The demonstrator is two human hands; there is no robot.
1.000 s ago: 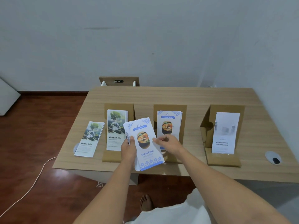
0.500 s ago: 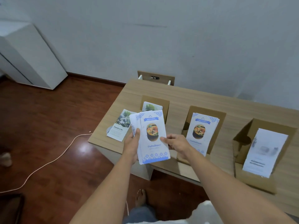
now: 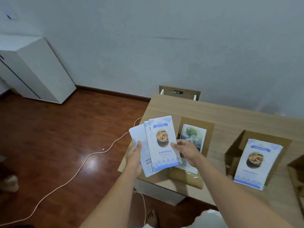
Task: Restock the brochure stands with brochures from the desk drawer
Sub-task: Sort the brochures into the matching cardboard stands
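A fanned stack of brochures (image 3: 162, 143) is held over the desk's left front corner; the top one is white and blue with a food picture. My left hand (image 3: 135, 157) grips the stack's left edge, thumb on top. My right hand (image 3: 186, 149) pinches the top brochure's right edge. Behind my right hand stands a cardboard stand (image 3: 209, 127) with tree brochures (image 3: 195, 134). To the right, another cardboard stand (image 3: 236, 150) holds food brochures (image 3: 257, 163). The desk drawer is not visible.
The wooden desk (image 3: 230, 116) stands against a grey wall. A third stand's edge (image 3: 296, 168) shows at the far right. A white cabinet (image 3: 32, 71) stands at the left. A white cable (image 3: 79, 168) runs across the dark wood floor. My bare foot (image 3: 152, 218) is below the desk's edge.
The view has swung left, so the stands sit further right. The stack has fanned out wider in my left hand, and my right hand has closed on the top brochure's edge.
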